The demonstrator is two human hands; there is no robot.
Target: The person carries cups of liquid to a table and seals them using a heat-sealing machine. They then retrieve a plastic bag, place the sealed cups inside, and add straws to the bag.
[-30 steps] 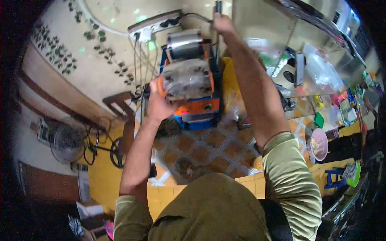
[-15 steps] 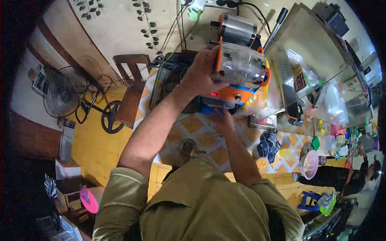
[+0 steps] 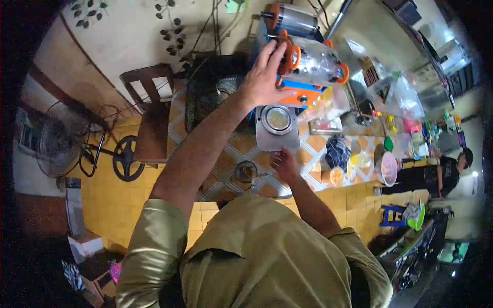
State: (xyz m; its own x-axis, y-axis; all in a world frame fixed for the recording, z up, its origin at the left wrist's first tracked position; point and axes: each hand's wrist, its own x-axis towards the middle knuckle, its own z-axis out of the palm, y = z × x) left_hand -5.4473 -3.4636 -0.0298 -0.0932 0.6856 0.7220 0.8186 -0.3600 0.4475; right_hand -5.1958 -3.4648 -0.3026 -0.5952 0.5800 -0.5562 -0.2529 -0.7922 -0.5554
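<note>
Holding the metal tray (image 3: 277, 143) out from the machine (image 3: 290, 95), your R hand (image 3: 285, 167) pinches its near edge, w/ the round cup (image 3: 278, 119) in it. L hand (image 3: 259, 86) rests on the machine, fingers apart. Next move prob. needs a flat tray.

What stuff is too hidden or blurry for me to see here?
All in the head view:
- Right hand: any fingertips under the metal tray, hidden by it.
- What fills the round cup: small and blurred.
- Fan: details blurred.
- Lever: end cut off by the top edge.
</note>
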